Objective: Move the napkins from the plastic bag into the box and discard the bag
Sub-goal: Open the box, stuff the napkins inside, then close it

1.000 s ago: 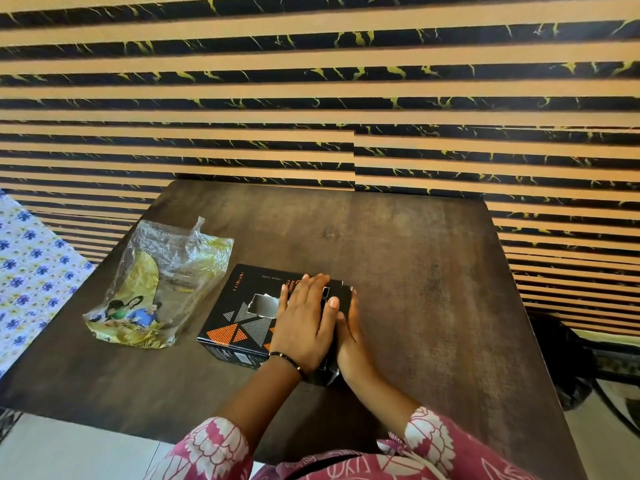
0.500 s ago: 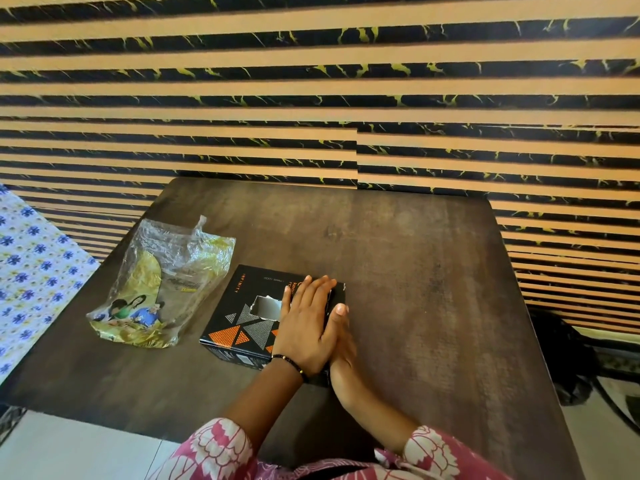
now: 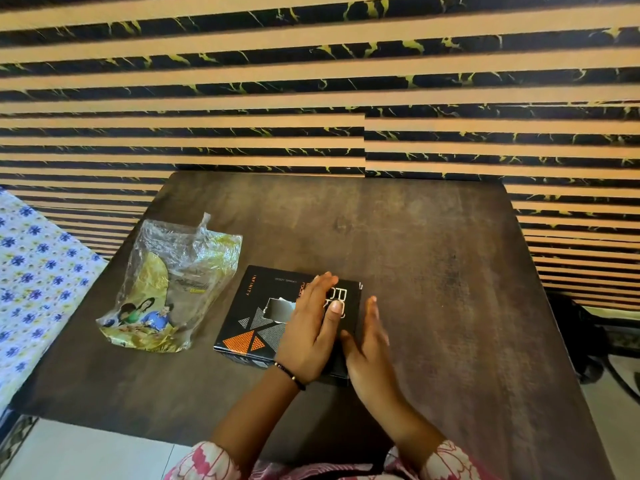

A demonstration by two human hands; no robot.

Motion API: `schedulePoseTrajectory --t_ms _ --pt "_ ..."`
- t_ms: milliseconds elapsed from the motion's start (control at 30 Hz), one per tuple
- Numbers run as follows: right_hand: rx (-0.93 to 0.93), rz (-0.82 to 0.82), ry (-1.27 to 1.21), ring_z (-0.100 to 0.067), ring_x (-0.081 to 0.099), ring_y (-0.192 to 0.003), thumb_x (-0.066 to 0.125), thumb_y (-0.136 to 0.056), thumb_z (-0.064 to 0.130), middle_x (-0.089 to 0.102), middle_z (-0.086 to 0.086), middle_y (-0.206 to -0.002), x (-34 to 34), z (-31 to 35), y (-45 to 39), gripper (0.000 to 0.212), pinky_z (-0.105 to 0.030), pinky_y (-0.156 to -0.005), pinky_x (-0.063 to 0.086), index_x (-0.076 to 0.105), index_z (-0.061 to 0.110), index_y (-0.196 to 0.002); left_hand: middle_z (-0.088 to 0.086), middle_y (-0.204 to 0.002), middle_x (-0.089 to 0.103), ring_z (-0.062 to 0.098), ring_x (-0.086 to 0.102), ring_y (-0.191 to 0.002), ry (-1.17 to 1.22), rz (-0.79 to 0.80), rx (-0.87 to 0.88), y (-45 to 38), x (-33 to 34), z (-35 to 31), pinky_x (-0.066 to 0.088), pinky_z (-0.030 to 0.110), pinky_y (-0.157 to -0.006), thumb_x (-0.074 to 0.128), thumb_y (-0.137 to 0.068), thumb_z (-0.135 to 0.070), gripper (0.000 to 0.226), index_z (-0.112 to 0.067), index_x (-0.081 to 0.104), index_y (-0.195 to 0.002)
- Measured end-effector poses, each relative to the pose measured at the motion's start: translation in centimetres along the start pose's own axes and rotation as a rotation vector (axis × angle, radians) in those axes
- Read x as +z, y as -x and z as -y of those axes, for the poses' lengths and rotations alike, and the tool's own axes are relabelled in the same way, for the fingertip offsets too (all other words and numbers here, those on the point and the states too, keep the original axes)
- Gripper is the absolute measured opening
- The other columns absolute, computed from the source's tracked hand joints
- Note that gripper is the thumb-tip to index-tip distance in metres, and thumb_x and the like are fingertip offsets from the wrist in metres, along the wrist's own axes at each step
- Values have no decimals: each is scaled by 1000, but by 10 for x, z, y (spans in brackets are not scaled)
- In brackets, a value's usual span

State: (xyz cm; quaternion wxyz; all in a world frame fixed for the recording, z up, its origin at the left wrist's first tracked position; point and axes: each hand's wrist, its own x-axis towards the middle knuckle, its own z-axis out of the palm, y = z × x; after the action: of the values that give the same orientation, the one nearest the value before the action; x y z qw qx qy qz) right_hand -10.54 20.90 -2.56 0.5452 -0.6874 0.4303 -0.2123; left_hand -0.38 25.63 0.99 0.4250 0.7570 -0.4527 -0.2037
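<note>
A flat black box point(image 3: 252, 313) with orange and grey triangles lies closed on the dark table, a torn hole in its top. My left hand point(image 3: 313, 330) lies flat on the box's right part, fingers straight. My right hand point(image 3: 369, 344) stands on edge against the box's right side, fingers extended, holding nothing. A crumpled clear and yellow plastic bag point(image 3: 169, 289) with printed figures lies to the left of the box, apart from both hands. No napkins are visible.
The dark wooden table point(image 3: 433, 289) stands against a striped black and tan wall. A blue-flowered cloth point(image 3: 31, 271) lies off the table's left side. Dark objects sit on the floor at the right.
My right hand has come out from under the left hand and now stands beside the box's right edge. The left hand's fingers have lifted slightly.
</note>
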Motion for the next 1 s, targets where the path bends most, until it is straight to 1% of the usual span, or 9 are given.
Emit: schedulePoseTrajectory --t_ms 67,167,300,367,500,700,767,900,1000 --pt "-51 -55 236 -17 10 -145 49 -91 21 13 -3 -158 -2 8 1 72 -27 -115 10 6 17 -148 -10 -145 34 4 23 -139 -80 25 44 3 -19 10 21 32 -116 23 -89 -53 54 -29 36 -135" --pt "-222 -100 474 -13 0 -143 39 -90 30 7 1 -157 0 28 8 63 -31 -115 6 16 15 -147 -9 -148 30 6 16 -141 -345 88 143 8 -45 32 15 40 -119 13 -90 -60 63 -25 36 -137" --pt "-228 -69 885 -23 23 -141 33 -82 33 34 -10 -151 25 29 9 61 -48 -116 18 37 11 -139 0 -146 39 13 17 -141 -602 104 191 14 -66 60 12 44 -115 15 -92 -55 60 -20 40 -134" --pt "-184 -54 1009 -24 33 -138 32 -83 36 40 -11 -147 32 26 7 61 -50 -113 23 40 9 -137 2 -146 40 16 21 -140 -685 133 182 16 -66 65 13 44 -113 16 -94 -51 57 -18 40 -135" --pt "-149 -55 1049 -18 18 -141 9 -93 47 32 -8 -152 33 23 -4 66 -43 -113 11 32 10 -142 0 -151 33 18 25 -141 -717 157 156 5 -57 64 13 45 -112 24 -92 -42 53 -20 33 -140" --pt "-186 -79 1036 -15 11 -141 30 -87 46 28 -6 -154 24 28 -51 67 -41 -117 11 27 11 -143 0 -149 36 20 28 -140 -710 152 181 -41 -53 64 12 45 -112 30 -89 -40 55 -20 35 -139" --pt "-193 -83 1035 -15 11 -143 30 -87 47 27 -5 -154 20 30 -71 67 -42 -116 13 27 12 -144 0 -150 36 20 27 -141 -697 146 189 -62 -50 64 11 45 -113 29 -88 -40 56 -20 35 -140" --pt "-209 -72 972 -9 -2 -142 19 -85 51 12 -1 -158 11 39 -125 72 -38 -116 -1 16 15 -147 1 -149 37 20 28 -141 -710 120 183 -117 -43 67 15 47 -118 28 -88 -40 55 -20 35 -139" --pt "-215 -83 972 -11 -1 -144 15 -84 51 9 0 -159 3 45 -167 72 -38 -116 -1 13 16 -148 2 -148 39 22 30 -140 -709 104 199 -160 -37 67 15 47 -115 27 -88 -39 55 -19 37 -138"
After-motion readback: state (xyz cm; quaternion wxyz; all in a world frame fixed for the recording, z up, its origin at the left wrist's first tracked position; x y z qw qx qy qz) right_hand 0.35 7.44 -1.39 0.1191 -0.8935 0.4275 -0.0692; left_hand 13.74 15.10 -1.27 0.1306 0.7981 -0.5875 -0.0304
